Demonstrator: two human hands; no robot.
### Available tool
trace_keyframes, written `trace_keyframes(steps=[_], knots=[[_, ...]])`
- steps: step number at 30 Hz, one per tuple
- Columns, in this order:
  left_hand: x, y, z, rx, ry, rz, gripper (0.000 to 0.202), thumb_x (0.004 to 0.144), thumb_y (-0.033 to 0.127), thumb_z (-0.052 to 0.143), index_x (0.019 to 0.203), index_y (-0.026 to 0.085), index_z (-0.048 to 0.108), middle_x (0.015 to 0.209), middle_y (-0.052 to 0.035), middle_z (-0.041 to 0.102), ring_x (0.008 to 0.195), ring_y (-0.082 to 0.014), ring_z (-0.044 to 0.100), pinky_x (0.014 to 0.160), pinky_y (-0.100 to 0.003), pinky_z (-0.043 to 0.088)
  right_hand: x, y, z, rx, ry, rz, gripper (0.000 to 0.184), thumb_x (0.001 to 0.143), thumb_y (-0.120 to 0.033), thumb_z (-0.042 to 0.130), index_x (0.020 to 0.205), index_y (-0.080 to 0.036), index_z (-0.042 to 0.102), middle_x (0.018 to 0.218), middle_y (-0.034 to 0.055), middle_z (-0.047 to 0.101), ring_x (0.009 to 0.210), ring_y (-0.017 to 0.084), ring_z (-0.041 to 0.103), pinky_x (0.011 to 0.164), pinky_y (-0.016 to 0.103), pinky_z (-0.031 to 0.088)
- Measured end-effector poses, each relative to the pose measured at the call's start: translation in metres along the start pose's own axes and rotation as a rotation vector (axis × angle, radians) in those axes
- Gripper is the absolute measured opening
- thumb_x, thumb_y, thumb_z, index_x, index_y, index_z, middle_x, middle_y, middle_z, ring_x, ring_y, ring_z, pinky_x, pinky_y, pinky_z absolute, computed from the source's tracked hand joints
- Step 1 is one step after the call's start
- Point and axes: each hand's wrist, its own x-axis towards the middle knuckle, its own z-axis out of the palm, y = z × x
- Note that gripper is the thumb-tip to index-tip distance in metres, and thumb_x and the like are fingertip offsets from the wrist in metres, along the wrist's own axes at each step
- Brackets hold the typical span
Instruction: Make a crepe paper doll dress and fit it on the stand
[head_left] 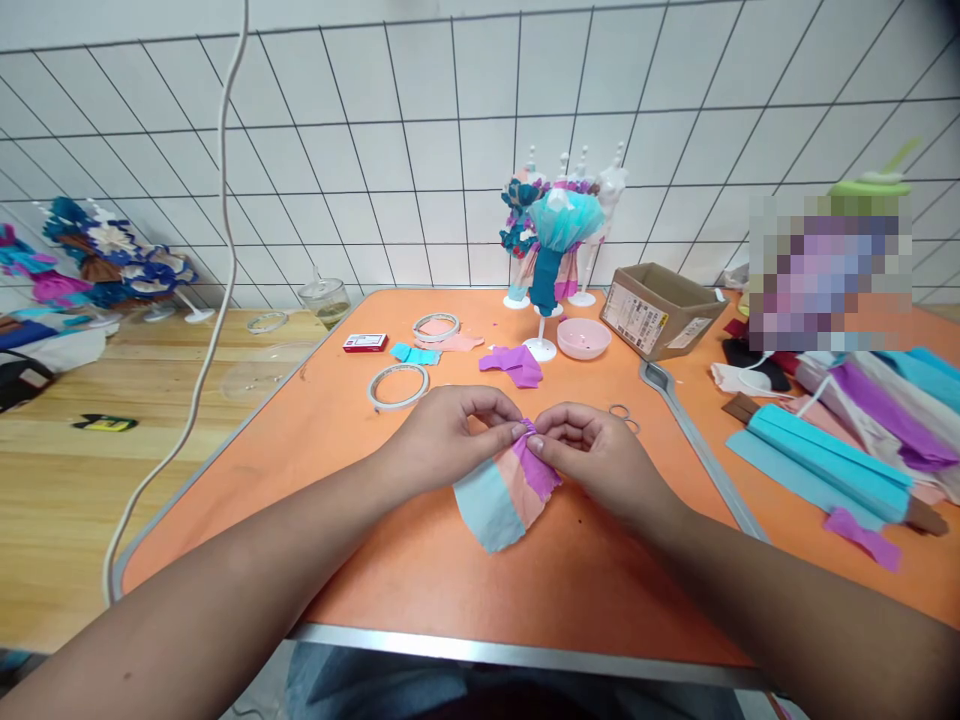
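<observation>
My left hand (450,430) and my right hand (592,450) meet over the middle of the orange table (315,470). Both pinch the gathered top edge of a layered crepe paper piece (499,495), with purple, pink and light blue strips fanning down onto the table. Fingers of both hands are curled tight on the pleated edge. A tape roll (398,385) lies just beyond my left hand. Small scissors (624,416) peek out behind my right hand.
Mini mannequins in paper dresses (555,240) stand at the back, with a pink bowl (583,338), a cardboard box (660,308), paper scraps (514,363) and a second tape roll (436,326). Folded crepe paper (832,460) lies at right. A white cable (214,300) hangs at left.
</observation>
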Motion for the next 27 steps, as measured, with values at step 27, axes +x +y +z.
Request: trace_keyframes(steps=[27], knots=[[-0.0014,-0.0009,0.0006,0.015,-0.055,-0.111,0.024,0.076,0.042,0.064,0.087,0.021,0.07,0.088,-0.0001,0.071,0.082,-0.0163,0.064,0.073,-0.026,0.047,0.0003,-0.0041,-0.0002,0.053,-0.001,0.017,0.022,0.068,-0.034,0.07,0.076,-0.018,0.057,0.067,-0.0025,0.058,0.063,0.012,0.055,0.062,0.025,0.044]])
